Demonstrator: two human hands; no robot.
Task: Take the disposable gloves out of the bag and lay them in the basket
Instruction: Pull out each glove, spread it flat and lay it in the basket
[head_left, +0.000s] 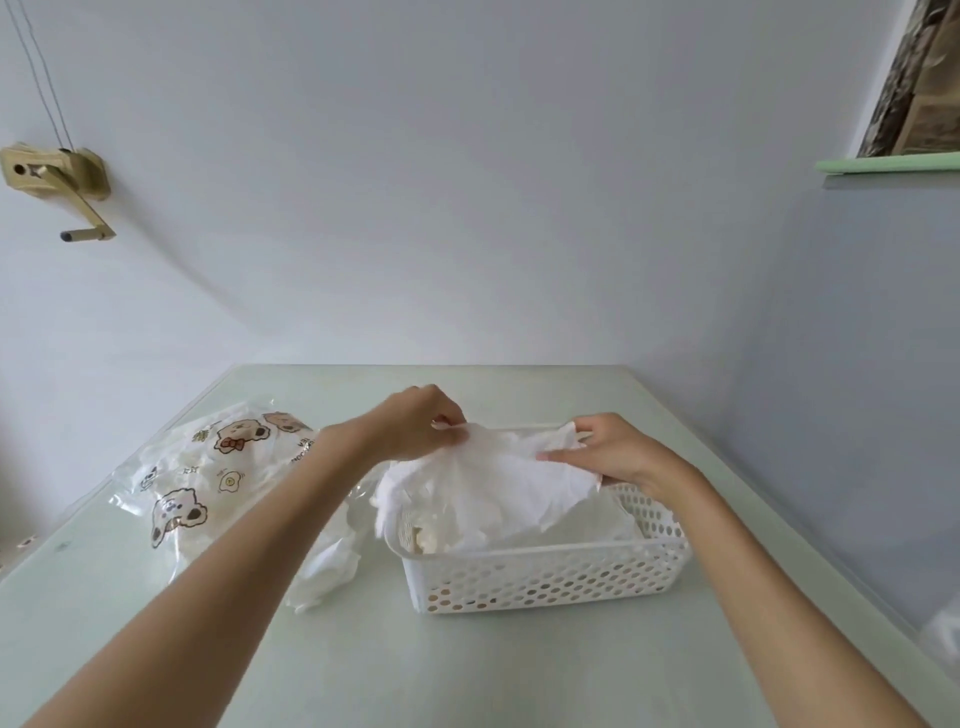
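Observation:
A white perforated plastic basket (550, 574) stands on the pale green table, right of centre. Over it I hold a bunch of thin translucent disposable gloves (493, 483), spread out and draping into the basket and over its left rim. My left hand (415, 423) pinches the bunch at its top left edge. My right hand (615, 449) grips its right side above the basket's far right corner. The clear bag (218, 478) printed with cartoon bears lies flat to the left, with more gloves inside.
A crumpled loose glove (327, 566) lies on the table between the bag and the basket. The table's far edge meets a plain wall. A hand crank fixture (57, 182) is mounted on the wall at the left. Something white (943, 631) sits past the table's right edge.

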